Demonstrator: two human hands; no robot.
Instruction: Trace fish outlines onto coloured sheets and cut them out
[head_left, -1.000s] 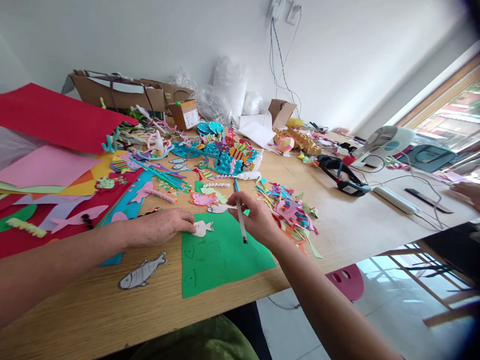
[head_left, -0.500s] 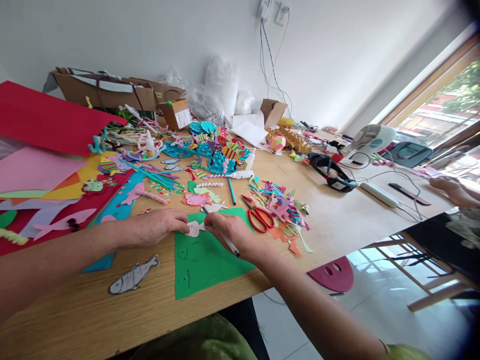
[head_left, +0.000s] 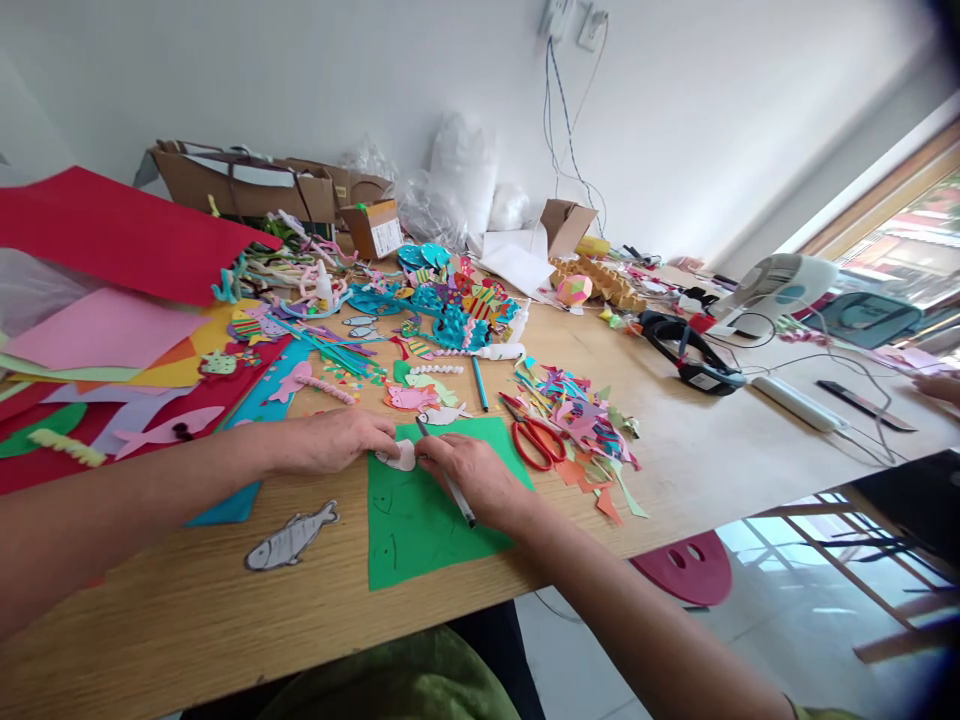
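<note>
A green paper sheet (head_left: 427,520) lies at the near edge of the wooden table (head_left: 720,450), with faint fish outlines drawn on it. My left hand (head_left: 341,438) presses a small white fish cut-out (head_left: 397,458) flat on the sheet's top left corner, fingers closed over its edge. My right hand (head_left: 465,470) grips a pen (head_left: 454,490) with its tip at the cut-out. A grey paper fish (head_left: 291,538) lies on the table left of the sheet.
Red scissors (head_left: 534,438) and a heap of coloured paper scraps (head_left: 581,415) lie right of the sheet. Coloured paper sheets (head_left: 105,330) cover the left. Cardboard boxes (head_left: 247,185), bags, a black headset (head_left: 686,355) and a white fan (head_left: 772,285) stand behind. Another person's hand (head_left: 937,385) shows far right.
My right hand came down and left from above the sheet, bringing the pen's tip to the white fish cut-out. The left hand stayed pressed on the cut-out.
</note>
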